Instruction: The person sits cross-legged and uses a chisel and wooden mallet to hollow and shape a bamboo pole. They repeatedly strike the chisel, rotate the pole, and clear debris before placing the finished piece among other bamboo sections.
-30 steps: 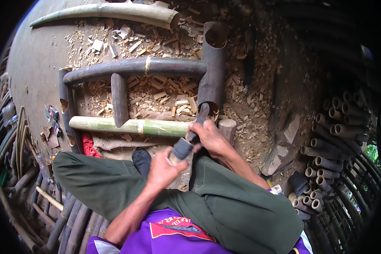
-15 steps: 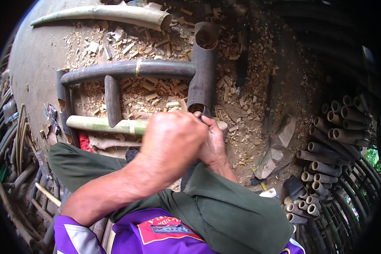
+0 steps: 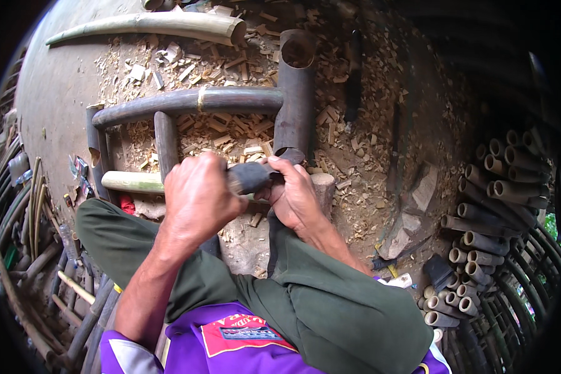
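Note:
My left hand (image 3: 199, 193) is closed round one end of a short, dark, rounded piece (image 3: 254, 177), blurred by motion. My right hand (image 3: 296, 196) curls round the other end, its thumb on top; whether this is a tool handle or a bamboo piece I cannot tell. Both hands are just below the open lower end of a thick dark bamboo post (image 3: 295, 115), part of a ladder-like bamboo frame. A dark bamboo rail (image 3: 237, 100) joins that post, and a short upright (image 3: 166, 143) links it to a pale green bamboo pole (image 3: 131, 181), partly hidden behind my left hand.
Wood chips (image 3: 361, 168) litter the ground. A pale bamboo length (image 3: 149, 23) lies at the far left. Cut bamboo tubes (image 3: 480, 255) are stacked on the right, near a stone block (image 3: 411, 230). A round wooden stump (image 3: 323, 187) stands beside my right hand.
My left hand has moved left, away from my right hand, which it partly covered before. The dark piece between them now shows. My right hand stays near the post's lower end.

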Demonstrator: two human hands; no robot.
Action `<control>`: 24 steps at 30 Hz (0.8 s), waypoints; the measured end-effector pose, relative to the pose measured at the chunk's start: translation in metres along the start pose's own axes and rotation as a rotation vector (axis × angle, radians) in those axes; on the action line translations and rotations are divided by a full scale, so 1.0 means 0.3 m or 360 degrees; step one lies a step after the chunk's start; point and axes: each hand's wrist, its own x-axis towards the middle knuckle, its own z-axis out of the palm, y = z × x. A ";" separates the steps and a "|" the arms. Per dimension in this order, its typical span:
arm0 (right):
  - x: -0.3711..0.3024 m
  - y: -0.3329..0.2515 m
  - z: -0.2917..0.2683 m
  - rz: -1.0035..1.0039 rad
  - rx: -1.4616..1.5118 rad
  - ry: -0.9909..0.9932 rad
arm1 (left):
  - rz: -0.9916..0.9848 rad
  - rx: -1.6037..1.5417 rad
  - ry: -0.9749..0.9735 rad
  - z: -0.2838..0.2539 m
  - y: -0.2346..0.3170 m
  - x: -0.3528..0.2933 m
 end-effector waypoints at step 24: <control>-0.270 -0.089 -0.707 -0.0355 -0.2649 0.0331 | 0.1933 -0.0130 0.0012 0.409 0.331 0.089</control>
